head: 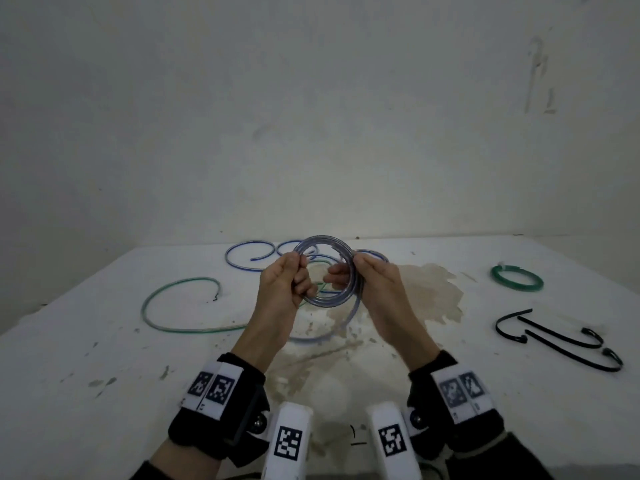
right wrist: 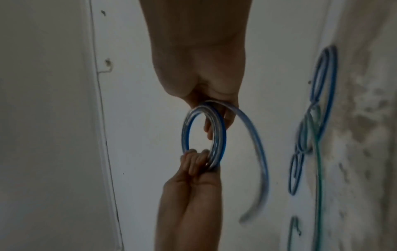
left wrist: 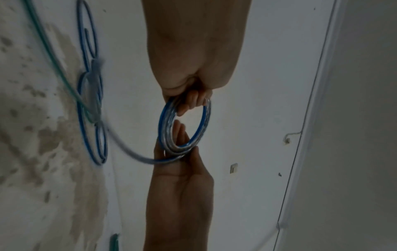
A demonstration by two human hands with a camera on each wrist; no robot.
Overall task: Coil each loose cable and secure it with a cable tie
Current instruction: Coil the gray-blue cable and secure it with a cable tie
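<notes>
Blue cable coil (head: 327, 271) held upright above counter (head: 104, 358), btwn both hands; L hand (head: 281, 289) grips left rim, R hand (head: 377, 289) pinches right rim; loose tail (head: 332, 332) hangs below toward R hand, nearer to feed next loop.

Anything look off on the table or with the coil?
A brownish stain spreads over the white table under both hands. The blue coil is unfinished: its tail hangs loose. Nothing looks damaged.

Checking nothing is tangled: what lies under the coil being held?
Under the blue coil lie loose blue cable and green cable on the table; their crossing is hidden by both hands.
</notes>
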